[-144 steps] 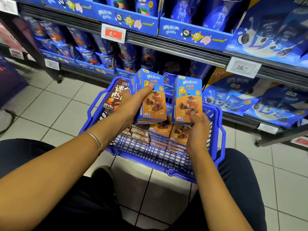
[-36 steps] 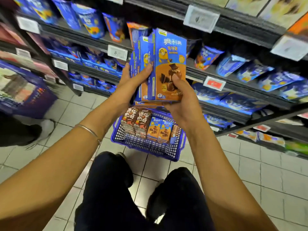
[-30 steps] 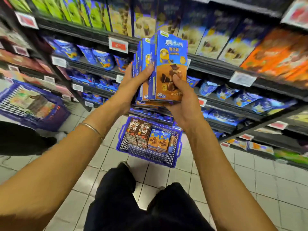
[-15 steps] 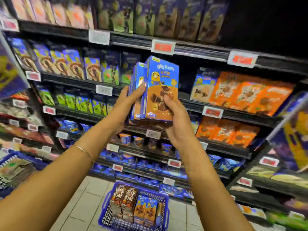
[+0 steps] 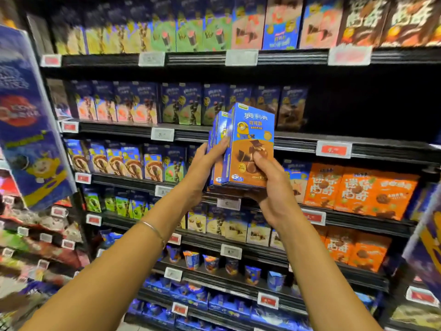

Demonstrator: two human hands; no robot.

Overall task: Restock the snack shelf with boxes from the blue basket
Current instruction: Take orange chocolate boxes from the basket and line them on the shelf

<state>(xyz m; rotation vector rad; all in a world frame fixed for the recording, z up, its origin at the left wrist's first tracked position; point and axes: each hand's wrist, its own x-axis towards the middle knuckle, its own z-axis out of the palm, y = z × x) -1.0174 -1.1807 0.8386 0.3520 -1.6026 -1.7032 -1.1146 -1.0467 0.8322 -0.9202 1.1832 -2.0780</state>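
- Blue-and-brown cardboard snack boxes (image 5: 249, 149), flat rectangular cartons with glossy printed fronts, are bunched into one stack between my hands, in the air in front of the shelves.
- Their long axis stands upright, printed faces toward me.
- My left hand (image 5: 202, 167) grips the stack's left side, thumb pressed on a front face, fingers curled behind.
- My right hand (image 5: 270, 189) cups the lower right corner, thumb pinching the front panel.
- A black ribbed shelf edge (image 5: 298, 140) runs behind the stack; a dark open bay (image 5: 362, 108) lies just right of the stack's top.
- A thin metal bangle (image 5: 154, 231) circles my left wrist.
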